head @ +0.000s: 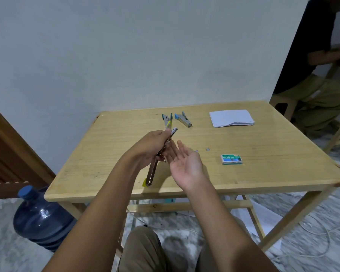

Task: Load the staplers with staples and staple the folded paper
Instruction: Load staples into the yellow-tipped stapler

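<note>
A pale wooden table (273, 154) is seen from above, and a blue water bottle (41, 216) is stood on the floor by its near left leg. A stack of folded white paper (231, 118) is laid at the far right of the top. Above the table's middle, the left hand (149, 144) is curled round the middle of a hinged-open stapler (153, 171), while the right hand (185, 161) is held palm up with fingers straight, gripping nothing, its fingertips just beside the stapler. The stapler's long axis is run from near left to far right; its chrome arm is pointed down toward the table, with yellow-green plastic at the low end. Two more staplers, one teal (166, 119) and one blue (184, 120), are laid open near the far edge. A green staple box (231, 159) is placed right of the hands, with loose staples (208, 149) between.
</note>
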### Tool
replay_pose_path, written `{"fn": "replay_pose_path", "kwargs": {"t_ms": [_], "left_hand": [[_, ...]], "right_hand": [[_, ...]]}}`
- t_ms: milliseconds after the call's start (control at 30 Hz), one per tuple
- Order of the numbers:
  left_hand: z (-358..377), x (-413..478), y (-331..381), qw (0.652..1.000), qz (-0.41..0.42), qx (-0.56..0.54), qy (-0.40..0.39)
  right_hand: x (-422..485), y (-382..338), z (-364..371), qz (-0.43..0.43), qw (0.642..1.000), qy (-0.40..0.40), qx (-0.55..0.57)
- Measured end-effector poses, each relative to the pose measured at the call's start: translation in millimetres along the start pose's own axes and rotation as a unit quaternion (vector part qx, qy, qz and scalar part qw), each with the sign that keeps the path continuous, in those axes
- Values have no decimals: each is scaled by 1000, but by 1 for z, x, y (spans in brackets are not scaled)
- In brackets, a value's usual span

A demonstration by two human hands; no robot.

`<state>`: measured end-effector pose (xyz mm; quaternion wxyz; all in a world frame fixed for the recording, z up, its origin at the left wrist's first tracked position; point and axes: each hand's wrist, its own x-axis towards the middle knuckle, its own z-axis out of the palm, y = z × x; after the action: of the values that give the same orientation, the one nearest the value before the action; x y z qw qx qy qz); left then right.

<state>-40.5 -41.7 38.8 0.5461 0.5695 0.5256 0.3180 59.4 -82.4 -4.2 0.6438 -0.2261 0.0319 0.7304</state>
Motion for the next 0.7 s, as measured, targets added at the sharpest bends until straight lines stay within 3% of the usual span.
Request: {"fn": "replay_pose_path", "kwargs": {"t_ms": [133,233,300,533,700], "left_hand": [[-7,2,-3,995,-72,-66,-17],[-8,3,-5,994,-93,-58,-17],[-7,2,-4,994,-99,-41,-14],[-7,0,-3,995,-98,-4,-3],[-5,2,-2,996,-84,16,11]], "right_hand": [[-6,2,-7,-68,982,-27,-175],[-9,8,-13,-174,905,-17,-388],[-9,9,-17,-238,847,-27,-475],[-6,1,-13,-302,741,-46,-598],[-4,-4,-7,-307,718,-34,-624]]}}
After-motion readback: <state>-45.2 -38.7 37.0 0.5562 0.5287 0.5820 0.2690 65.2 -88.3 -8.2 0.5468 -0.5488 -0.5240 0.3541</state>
